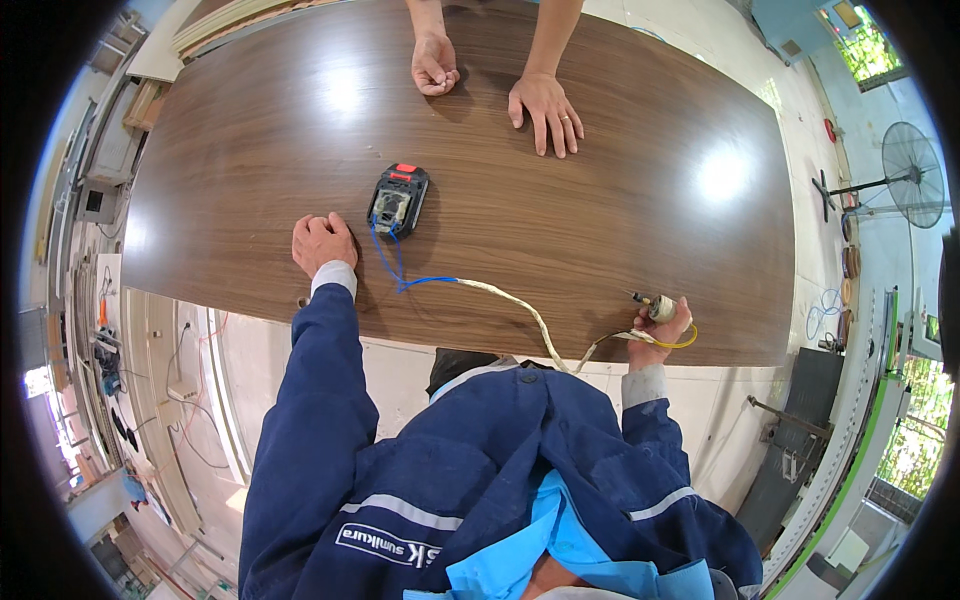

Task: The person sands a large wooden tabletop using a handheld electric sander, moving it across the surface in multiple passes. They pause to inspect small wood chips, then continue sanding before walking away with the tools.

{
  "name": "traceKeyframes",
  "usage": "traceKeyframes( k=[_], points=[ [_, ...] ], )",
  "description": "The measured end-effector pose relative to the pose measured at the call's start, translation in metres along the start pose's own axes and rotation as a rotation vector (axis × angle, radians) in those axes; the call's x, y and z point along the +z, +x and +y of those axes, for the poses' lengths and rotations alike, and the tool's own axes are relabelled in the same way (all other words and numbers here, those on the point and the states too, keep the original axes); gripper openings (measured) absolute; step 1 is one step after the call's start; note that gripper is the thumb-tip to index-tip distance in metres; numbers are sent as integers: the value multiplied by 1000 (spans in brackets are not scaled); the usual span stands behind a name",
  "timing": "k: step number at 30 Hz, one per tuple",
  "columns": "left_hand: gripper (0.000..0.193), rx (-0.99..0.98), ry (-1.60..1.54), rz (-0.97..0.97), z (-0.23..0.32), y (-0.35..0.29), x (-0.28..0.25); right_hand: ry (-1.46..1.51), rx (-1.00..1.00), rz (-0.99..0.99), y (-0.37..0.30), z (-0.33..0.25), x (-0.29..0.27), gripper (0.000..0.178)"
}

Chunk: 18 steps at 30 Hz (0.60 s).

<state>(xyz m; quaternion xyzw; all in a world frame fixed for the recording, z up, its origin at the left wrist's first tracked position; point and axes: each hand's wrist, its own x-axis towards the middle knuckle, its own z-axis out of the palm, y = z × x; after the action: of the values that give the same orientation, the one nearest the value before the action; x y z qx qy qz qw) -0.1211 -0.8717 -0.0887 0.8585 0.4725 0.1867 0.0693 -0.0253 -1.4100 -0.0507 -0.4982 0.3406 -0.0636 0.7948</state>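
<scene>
My right hand (pixel 668 338) is closed round a small wired motor tool (pixel 661 309), a pale wrapped cylinder with a thin dark tip pointing left. A yellow wire loops beside my fingers. From the tool a cable wrapped in cream tape (pixel 510 297) runs past my jacket, then across the board to blue wires (pixel 388 262). These join a black and red battery pack (pixel 398 200) lying on the brown wood-grain board (pixel 560 230). Left of the pack, my left hand (pixel 323 243) rests on the board with its fingers curled, apparently holding nothing.
Across the board are another person's hands: one loosely curled (pixel 434 65), the other laid flat (pixel 546 112) with a ring. A pedestal fan (pixel 910 175) stands at right. Stacked panels (pixel 215 25) lie at the far left, and tools and cords (pixel 110 365) lie along the left side.
</scene>
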Motion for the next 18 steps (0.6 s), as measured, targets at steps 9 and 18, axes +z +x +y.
traceKeyframes(
  k=[9,18],
  points=[
    [32,20,-11,40,-2,0,4,-11,-19,-3,-2,-1,3,43],
    [30,22,-7,58,-2,0,3,-34,-5,-5,1,-1,0,40]
  ],
)
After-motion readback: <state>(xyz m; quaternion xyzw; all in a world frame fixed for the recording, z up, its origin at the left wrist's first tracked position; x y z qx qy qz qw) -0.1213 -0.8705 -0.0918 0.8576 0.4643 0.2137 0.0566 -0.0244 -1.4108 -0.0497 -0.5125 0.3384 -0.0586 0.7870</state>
